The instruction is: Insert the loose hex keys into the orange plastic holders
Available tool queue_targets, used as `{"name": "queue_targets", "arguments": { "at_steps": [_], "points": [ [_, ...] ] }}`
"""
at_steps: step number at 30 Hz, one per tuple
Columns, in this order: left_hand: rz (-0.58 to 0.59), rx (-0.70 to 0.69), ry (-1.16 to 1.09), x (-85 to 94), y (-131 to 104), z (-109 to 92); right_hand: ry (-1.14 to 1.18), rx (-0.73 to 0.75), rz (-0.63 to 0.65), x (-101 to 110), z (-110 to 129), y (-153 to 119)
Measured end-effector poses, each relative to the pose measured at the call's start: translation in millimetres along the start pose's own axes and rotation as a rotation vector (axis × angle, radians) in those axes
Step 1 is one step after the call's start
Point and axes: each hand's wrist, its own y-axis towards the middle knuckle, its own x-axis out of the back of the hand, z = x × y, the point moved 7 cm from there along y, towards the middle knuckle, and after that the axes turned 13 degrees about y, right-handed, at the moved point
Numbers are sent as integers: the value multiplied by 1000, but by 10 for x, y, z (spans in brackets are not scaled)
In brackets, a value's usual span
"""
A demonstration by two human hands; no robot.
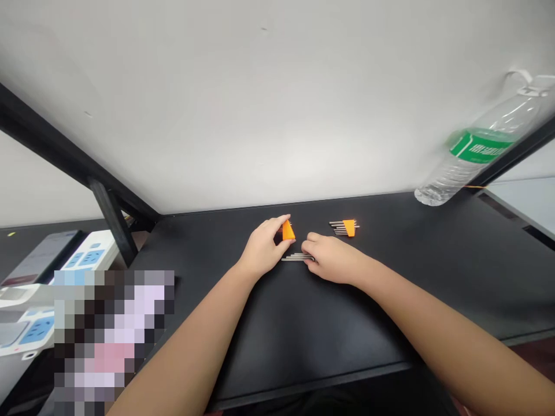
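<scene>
Near the middle of the black table, my left hand (263, 245) grips an orange holder (288, 230) between thumb and fingers. A short bit of metal shows at the holder's upper right edge. Just below and to the right, several loose metal hex keys (295, 257) lie side by side on the table. My right hand (323, 254) has its fingers closed on their right ends. Beyond that hand, a second orange holder (349, 227) rests on the table with several hex keys through it.
A large clear bottle with a green label (481, 146) stands at the back right by the pale wall (260, 115). White power strips (91, 257) and a dark flat device (41, 257) are at the left, beside a black frame bar (113, 222). A blurred-out patch covers the lower left.
</scene>
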Motion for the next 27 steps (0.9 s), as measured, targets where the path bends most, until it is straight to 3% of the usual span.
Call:
{"name": "queue_targets", "arguments": {
  "at_steps": [3,8,10,14,20,27],
  "points": [
    [5,30,-58,-8,-8,21,88,17,-85,39,-51,31],
    [-6,15,-100,-3,-15,-10,377,3,-416,202,-253,119],
    [-4,-32,-60,-2,-16,-67,511,27,-483,207,-302,158],
    [34,-101,-2,-9,-13,-172,610,74,-531,196,-309,199],
    [53,-114,23,-2,1,-194,533,65,-554,218,-318,189],
    [75,-102,-81,-22,-9,-197,445,179,-548,261,-190,169]
  ]
}}
